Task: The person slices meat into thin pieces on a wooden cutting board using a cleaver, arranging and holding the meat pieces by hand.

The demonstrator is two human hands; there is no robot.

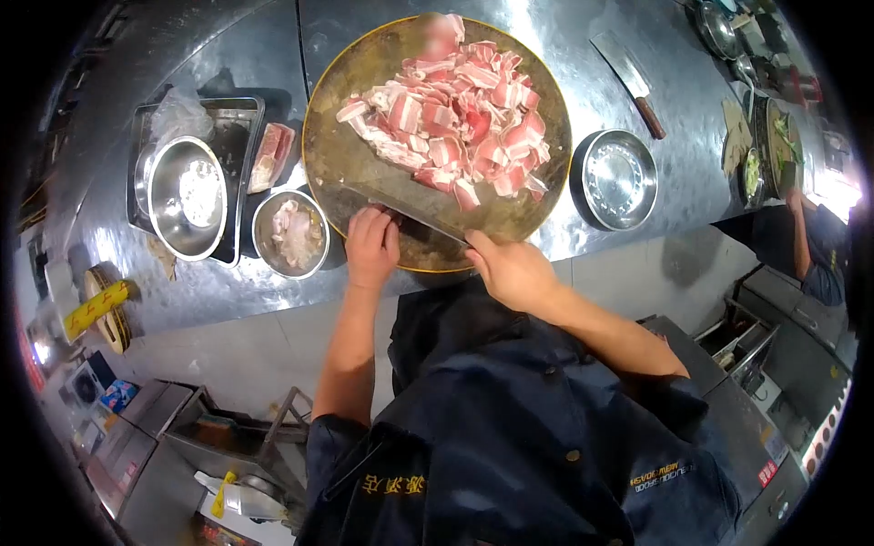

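Gripping knife in closed right fingers; bending left fingers at its near side, cannot tell their hold. Noting sliced meat beyond both, on chopping board. Likely mid-slicing; next, guard left fingers from the edge.

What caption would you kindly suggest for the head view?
Right hand gripping a knife, left hand close by, at the near edge of a round board heaped with sliced meat.

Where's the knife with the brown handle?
In the head view, the knife lies at upper right on the metal counter, right of the round board, above the bowl.
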